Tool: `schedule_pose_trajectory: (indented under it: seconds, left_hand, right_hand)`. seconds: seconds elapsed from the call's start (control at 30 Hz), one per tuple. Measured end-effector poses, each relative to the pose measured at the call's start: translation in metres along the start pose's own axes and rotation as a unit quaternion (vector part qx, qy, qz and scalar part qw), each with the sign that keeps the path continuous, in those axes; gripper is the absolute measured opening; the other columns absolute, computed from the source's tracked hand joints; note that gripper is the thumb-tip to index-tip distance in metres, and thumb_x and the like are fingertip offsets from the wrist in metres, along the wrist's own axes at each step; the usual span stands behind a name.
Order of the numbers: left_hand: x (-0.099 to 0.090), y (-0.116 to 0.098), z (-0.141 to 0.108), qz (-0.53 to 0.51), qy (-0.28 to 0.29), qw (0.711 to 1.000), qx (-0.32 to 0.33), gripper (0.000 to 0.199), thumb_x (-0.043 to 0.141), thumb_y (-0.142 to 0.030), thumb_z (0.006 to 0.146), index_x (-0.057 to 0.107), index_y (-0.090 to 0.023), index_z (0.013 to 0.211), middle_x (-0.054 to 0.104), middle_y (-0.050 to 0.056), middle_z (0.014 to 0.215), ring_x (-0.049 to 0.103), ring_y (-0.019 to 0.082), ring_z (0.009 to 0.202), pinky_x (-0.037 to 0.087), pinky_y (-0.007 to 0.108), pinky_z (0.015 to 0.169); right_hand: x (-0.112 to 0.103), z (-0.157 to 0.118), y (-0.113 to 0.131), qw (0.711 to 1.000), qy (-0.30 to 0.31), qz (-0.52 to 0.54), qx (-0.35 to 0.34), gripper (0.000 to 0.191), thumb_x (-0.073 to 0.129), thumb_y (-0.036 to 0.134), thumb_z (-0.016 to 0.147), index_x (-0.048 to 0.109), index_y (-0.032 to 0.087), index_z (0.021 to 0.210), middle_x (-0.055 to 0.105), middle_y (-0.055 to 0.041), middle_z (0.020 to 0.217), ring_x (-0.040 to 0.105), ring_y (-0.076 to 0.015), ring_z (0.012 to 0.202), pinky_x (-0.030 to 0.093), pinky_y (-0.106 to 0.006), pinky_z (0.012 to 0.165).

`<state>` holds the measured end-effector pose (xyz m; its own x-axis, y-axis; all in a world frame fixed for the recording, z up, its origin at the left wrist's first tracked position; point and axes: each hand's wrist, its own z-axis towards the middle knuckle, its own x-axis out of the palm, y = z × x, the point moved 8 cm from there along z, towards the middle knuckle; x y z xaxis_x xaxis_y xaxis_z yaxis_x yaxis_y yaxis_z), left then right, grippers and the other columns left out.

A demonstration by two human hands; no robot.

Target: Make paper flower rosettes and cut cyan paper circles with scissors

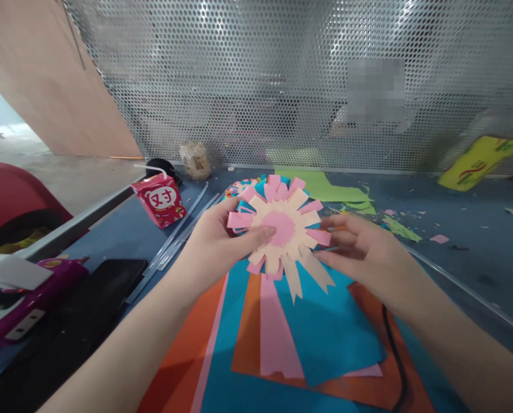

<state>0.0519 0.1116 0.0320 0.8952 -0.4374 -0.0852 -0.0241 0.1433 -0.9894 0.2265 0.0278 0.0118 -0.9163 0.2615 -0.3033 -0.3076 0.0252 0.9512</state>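
A paper rosette (pixel 282 225) of layered cream, pink and blue strips, with a pink round centre and two notched cream tails, is held up facing me. My left hand (pixel 222 241) grips its left side, thumb laid across the front onto the pink centre, the other fingers mostly hidden behind. At the right edge, my right hand (pixel 357 244) has its bent fingers and thumb on the strips beside the tails. Below lie blue paper sheets (pixel 337 327), orange paper (pixel 247 338) and a pink paper strip (pixel 277 332). Behind the rosette, another colourful paper piece (pixel 241 186) shows partly.
A red drink carton (pixel 159 201) with a straw stands left, near clear plastic sticks (pixel 174 241) and a black phone-like slab (pixel 114 281). Green paper scraps (pixel 342 192) lie at the back, before a perforated metal screen (pixel 260 86). A black cable (pixel 394 350) crosses the sheets.
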Motion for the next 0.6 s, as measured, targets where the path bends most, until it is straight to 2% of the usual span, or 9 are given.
schedule_pose_trajectory:
  seconds: [0.07,0.2,0.43,0.6]
  left_hand:
    - [0.0002,-0.0001,0.0,-0.001,0.002,1.0,0.001,0.026,0.078,-0.018,0.062,0.066,-0.015,0.085,0.068,0.0,0.067,0.059,0.011,0.053,0.045,0.018,0.045]
    - [0.002,-0.0006,-0.0004,0.003,0.012,1.0,0.01,0.025,0.076,-0.021,0.066,0.065,-0.016,0.088,0.07,0.002,0.074,0.064,0.014,0.062,0.051,0.021,0.052]
    - [0.0037,-0.0025,-0.0016,0.026,0.024,0.999,0.031,0.023,0.077,-0.022,0.066,0.064,-0.017,0.084,0.069,0.0,0.071,0.063,0.013,0.059,0.051,0.021,0.053]
    - [0.0038,-0.0021,-0.0012,0.017,0.037,0.998,0.047,0.026,0.08,-0.018,0.062,0.065,-0.018,0.083,0.069,-0.002,0.071,0.063,0.013,0.061,0.053,0.022,0.056]
  right_hand:
    - [0.0019,0.0001,-0.0013,0.999,0.015,0.034,0.012,0.035,0.073,0.032,0.07,0.055,0.025,0.1,0.072,-0.0029,0.093,0.067,-0.024,0.087,0.055,-0.036,0.07]
    - [0.0034,0.0008,-0.0048,0.998,0.017,0.051,0.033,0.035,0.075,0.035,0.07,0.056,0.025,0.098,0.073,-0.0027,0.088,0.068,-0.0241,0.083,0.056,-0.035,0.067]
    - [0.0,0.0023,-0.0099,0.999,-0.012,0.042,0.028,0.039,0.078,0.036,0.066,0.058,0.025,0.098,0.072,-0.002,0.087,0.068,-0.0249,0.085,0.055,-0.034,0.066]
    - [-0.0026,0.0024,-0.0034,0.999,-0.02,0.039,0.011,0.037,0.078,0.039,0.067,0.056,0.025,0.094,0.072,-0.0022,0.086,0.068,-0.0244,0.083,0.056,-0.033,0.065]
